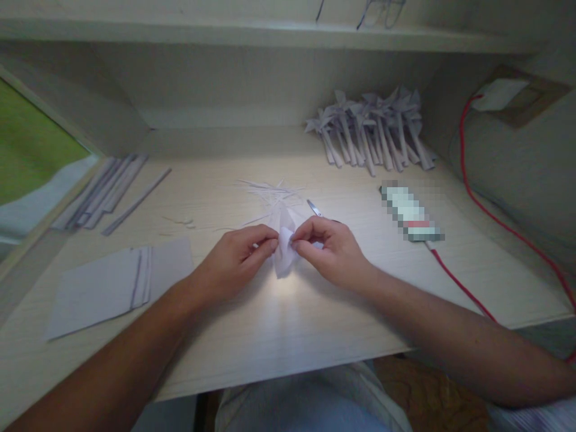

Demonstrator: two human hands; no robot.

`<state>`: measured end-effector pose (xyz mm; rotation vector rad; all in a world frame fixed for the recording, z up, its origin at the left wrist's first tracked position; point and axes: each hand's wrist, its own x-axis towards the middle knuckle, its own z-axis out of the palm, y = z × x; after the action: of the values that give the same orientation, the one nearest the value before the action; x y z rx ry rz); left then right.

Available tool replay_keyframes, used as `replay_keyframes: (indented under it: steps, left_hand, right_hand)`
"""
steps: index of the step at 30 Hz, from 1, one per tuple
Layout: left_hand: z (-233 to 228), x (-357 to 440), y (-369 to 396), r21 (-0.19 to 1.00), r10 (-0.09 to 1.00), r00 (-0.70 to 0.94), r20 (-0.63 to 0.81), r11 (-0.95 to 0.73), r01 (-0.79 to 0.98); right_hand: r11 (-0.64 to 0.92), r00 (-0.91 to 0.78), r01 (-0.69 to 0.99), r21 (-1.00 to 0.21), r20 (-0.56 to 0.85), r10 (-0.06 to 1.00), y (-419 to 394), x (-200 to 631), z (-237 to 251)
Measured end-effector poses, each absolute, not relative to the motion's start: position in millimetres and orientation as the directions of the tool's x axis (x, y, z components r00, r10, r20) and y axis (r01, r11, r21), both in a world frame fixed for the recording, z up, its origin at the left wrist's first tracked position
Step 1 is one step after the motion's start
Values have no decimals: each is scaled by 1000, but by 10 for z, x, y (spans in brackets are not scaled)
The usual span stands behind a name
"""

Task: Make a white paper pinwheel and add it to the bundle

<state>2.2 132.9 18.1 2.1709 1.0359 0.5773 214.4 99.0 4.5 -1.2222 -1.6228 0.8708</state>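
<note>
A small folded piece of white paper is held between my two hands above the middle of the desk. My left hand pinches its left edge between thumb and fingers. On the other side, my right hand grips the paper's right edge in the same way. Just beyond the paper lies a loose pile of thin white paper strips. A scissors blade shows beside my right hand, which hides the rest of it.
Several paper pinwheels on rolled sticks lean at the back right. Rolled paper sticks and stacked paper sheets lie on the left. A phone with a red cable rests on the right. A shelf overhangs the desk.
</note>
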Motion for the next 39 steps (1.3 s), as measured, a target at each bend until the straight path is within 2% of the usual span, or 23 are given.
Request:
replay_keyframes:
  steps: [4, 11, 21, 29, 36, 39]
  left_hand:
    - [147, 31, 1341, 719, 812, 580, 67, -443, 536]
    - [89, 49, 1341, 753, 835, 549, 29, -379, 537]
    - [34, 61, 1347, 744, 833, 549, 70, -410, 528]
    - [30, 73, 1344, 701, 813, 578, 72, -454, 551]
    - [65, 47, 1356, 740, 829, 546, 120, -441, 507]
    - [80, 30, 1337, 708, 804, 568, 175, -504, 495]
  right_hand:
    - [199, -95, 221, -955, 182, 979, 1049, 2130, -77]
    - [150, -89, 164, -975, 136, 987, 1094, 2123, -149]
    - [80, -140, 81, -994, 68, 988, 1140, 2130, -244]
    - [148, -194, 161, -976, 115, 974, 1131, 2132, -244]
    - [87, -177, 79, -993, 72, 982, 1143, 2140, -191]
    - [118, -207, 118, -986, 92, 974, 1114, 2161, -139]
